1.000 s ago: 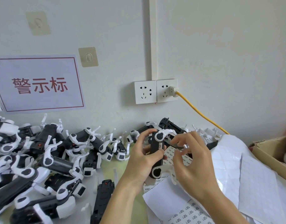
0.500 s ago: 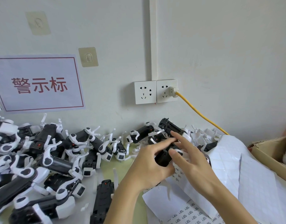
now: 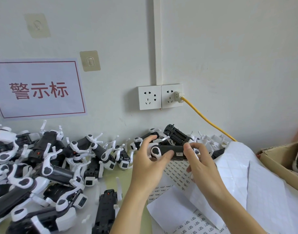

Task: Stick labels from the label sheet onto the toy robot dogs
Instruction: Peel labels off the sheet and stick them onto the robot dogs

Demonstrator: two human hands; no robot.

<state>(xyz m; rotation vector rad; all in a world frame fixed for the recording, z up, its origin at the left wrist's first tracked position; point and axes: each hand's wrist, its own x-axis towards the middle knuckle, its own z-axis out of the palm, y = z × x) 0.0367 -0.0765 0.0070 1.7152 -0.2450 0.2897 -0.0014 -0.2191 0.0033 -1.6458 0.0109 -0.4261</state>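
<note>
Heap of black-and-white toy robot dogs [image 3: 48, 166], left half of frame. Left hand [image 3: 148, 168], centre, grips one held dog [image 3: 168, 152] lying sideways; right hand [image 3: 200, 164] pinches its other end beside a small white label [image 3: 179, 154]. Label sheets [image 3: 177, 174] beneath, lower right. Cardboard box [image 3: 279, 159], right edge.

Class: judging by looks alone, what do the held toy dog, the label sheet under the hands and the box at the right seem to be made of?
Toy dog: likely moulded plastic, matt black body with smooth white leg parts.
Label sheet: paper, apparently on a backing; thin, flat, printed in a grid.
Box: brown cardboard, with a dull surface and raw edge.
</note>
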